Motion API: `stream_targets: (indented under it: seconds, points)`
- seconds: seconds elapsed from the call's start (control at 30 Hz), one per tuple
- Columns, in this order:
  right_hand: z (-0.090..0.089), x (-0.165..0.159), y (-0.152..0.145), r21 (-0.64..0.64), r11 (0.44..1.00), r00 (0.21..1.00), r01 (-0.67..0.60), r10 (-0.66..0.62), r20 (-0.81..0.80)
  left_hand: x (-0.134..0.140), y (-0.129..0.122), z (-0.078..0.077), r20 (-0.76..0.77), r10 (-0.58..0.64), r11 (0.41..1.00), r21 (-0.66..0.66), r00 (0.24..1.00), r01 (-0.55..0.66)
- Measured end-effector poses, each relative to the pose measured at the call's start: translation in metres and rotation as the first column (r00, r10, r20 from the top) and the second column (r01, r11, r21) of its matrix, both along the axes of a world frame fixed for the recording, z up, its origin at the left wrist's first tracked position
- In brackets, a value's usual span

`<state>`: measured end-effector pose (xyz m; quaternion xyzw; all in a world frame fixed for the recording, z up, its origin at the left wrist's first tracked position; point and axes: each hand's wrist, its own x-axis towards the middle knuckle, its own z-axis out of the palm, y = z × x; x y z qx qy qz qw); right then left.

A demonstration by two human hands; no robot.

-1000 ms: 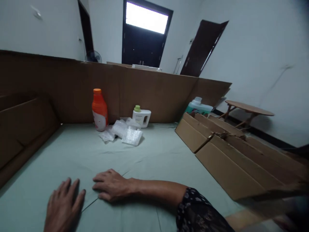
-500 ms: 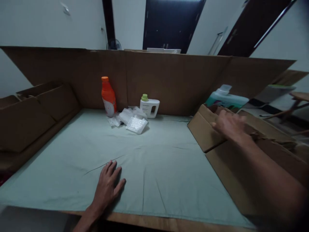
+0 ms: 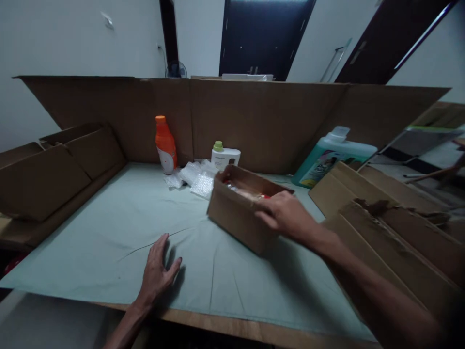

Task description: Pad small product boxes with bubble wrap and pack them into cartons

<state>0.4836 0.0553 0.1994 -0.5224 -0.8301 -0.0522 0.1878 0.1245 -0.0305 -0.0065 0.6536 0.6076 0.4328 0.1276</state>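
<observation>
My right hand (image 3: pixel 285 212) grips the near right wall of an open cardboard box (image 3: pixel 236 215), thumb outside and fingers over the rim. The box is held above the cloth, tilted, with a shadow beneath. Inside it lie some clear, red and pale items, too blurred to name. My left hand (image 3: pixel 159 266) is at the front of the pale green cloth (image 3: pixel 109 228), fingers apart, holding nothing. Behind the box are bubble wrap pieces (image 3: pixel 189 174) and a white jug (image 3: pixel 225 157) with a green cap, partly hidden by it.
An orange bottle (image 3: pixel 165 145) stands at the back by the cardboard wall (image 3: pixel 261 121). A large teal bottle (image 3: pixel 323 160) leans at the back right. Cardboard boxes (image 3: pixel 392 257) line the right side, and more cardboard boxes (image 3: pixel 47 179) stand along the left.
My right hand has brought the open box from the right-side boxes leftward over the cloth. The left hand has lifted slightly and turned, its fingers still apart.
</observation>
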Motion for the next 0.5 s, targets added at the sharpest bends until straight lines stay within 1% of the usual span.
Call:
stream_targets:
  seconds: [0.03,0.07,0.1,0.13,0.17,0.2,0.23,0.27,0.3,0.33,0.37,0.4,0.43,0.47,0.5]
  points:
    - [0.002,-0.019,-0.016,-0.033,0.989,0.989,-0.142,0.143,0.044,0.004,-0.003,0.003,0.043,-0.007,1.0,-0.025,0.999,0.009]
    - [0.004,-0.033,-0.031,-0.045,0.961,0.96,-0.273,0.275,0.049,0.006,-0.007,0.006,0.083,-0.013,0.999,-0.048,0.996,0.017]
    - [0.006,-0.042,-0.044,-0.029,0.926,0.926,-0.376,0.376,0.02,0.008,-0.01,0.009,0.116,-0.013,0.997,-0.071,0.993,0.022]
    - [0.006,-0.046,-0.055,0.02,0.901,0.901,-0.432,0.433,-0.04,0.009,-0.013,0.011,0.141,-0.009,0.995,-0.094,0.99,0.022]
    - [0.005,-0.045,-0.063,0.092,0.901,0.892,-0.424,0.433,-0.131,0.008,-0.016,0.012,0.159,0.004,0.993,-0.117,0.987,0.015]
    - [0.002,-0.039,-0.067,0.153,0.922,0.892,-0.356,0.384,-0.238,0.007,-0.019,0.012,0.17,0.026,0.99,-0.14,0.985,-0.002]
    - [-0.005,-0.03,-0.068,0.177,0.955,0.893,-0.237,0.286,-0.347,0.004,-0.021,0.012,0.176,0.053,0.987,-0.158,0.983,-0.025]
    - [-0.014,-0.02,-0.068,0.145,0.984,0.881,-0.1,0.156,-0.446,0.001,-0.023,0.011,0.179,0.08,0.984,-0.17,0.98,-0.05]
    - [-0.026,-0.01,-0.068,0.053,0.999,0.858,0.013,0.017,-0.513,-0.001,-0.025,0.01,0.181,0.106,0.981,-0.182,0.978,-0.073]
    - [-0.039,0.0,-0.07,-0.093,0.994,0.838,0.063,-0.103,-0.535,-0.004,-0.025,0.009,0.18,0.127,0.977,-0.194,0.976,-0.091]
    - [-0.052,0.008,-0.076,-0.276,0.96,0.841,0.048,-0.187,-0.507,-0.006,-0.026,0.009,0.176,0.138,0.973,-0.207,0.975,-0.101]
    - [-0.063,0.015,-0.085,-0.471,0.882,0.873,-0.004,-0.227,-0.432,-0.008,-0.025,0.009,0.173,0.139,0.97,-0.22,0.975,-0.099]
    - [-0.073,0.02,-0.098,-0.647,0.761,0.917,-0.054,-0.218,-0.334,-0.009,-0.024,0.011,0.17,0.134,0.968,-0.232,0.976,-0.092]
    - [-0.08,0.024,-0.115,-0.782,0.619,0.957,-0.075,-0.177,-0.232,-0.009,-0.022,0.013,0.168,0.126,0.967,-0.241,0.978,-0.083]
    - [-0.085,0.026,-0.134,-0.864,0.501,0.98,-0.051,-0.141,-0.14,-0.01,-0.019,0.016,0.167,0.117,0.966,-0.248,0.979,-0.073]
